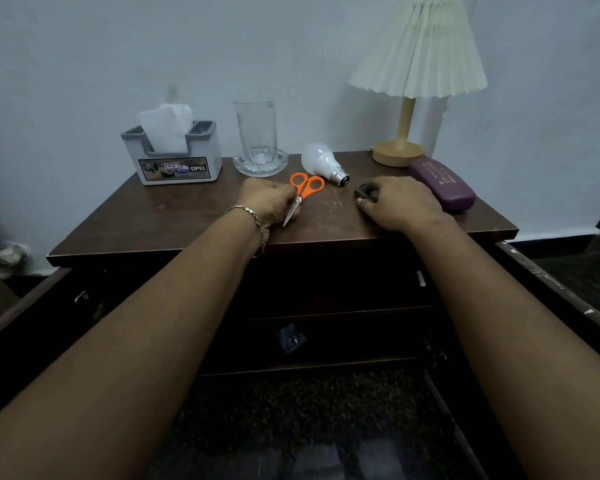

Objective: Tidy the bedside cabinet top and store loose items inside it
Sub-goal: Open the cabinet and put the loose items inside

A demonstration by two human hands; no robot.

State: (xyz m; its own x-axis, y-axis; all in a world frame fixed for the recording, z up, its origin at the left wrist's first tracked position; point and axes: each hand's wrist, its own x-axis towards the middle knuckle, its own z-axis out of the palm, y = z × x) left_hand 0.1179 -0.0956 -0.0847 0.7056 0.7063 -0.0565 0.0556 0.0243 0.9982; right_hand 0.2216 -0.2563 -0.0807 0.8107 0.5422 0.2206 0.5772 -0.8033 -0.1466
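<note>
bedside cabinet top (187, 220), both doors swung open below, dark shelves visible inside. left hand (269, 202) closed around the blades of the orange-handled scissors (303, 194), handles pointing away toward the wall, tips angled toward the front edge. right hand (400, 202) cupped over a small dark object (362, 192), fingertips pressed on it; identity of the object unclear, and full grasp versus mere cover not discernible. hands well apart. white light bulb (321, 162) lying on its side just behind the scissors handles, metal cap toward the right hand. empty glass (256, 133) standing in a glass dish (260, 166) behind the left hand. tissue holder (172, 154) at the back left; lamp (404, 129) at the back right; purple case (442, 183) just beside the right hand.

likely hazards: blade-side grip risking a nick or a slip of the scissors on lifting; scissors handles, if swung, liable to nudge the round bulb into a roll toward the edge or against the glass; small dark object prone to escape from a loose hold; open doors flanking both forearms, a probable snag on the way down to the shelves.
</note>
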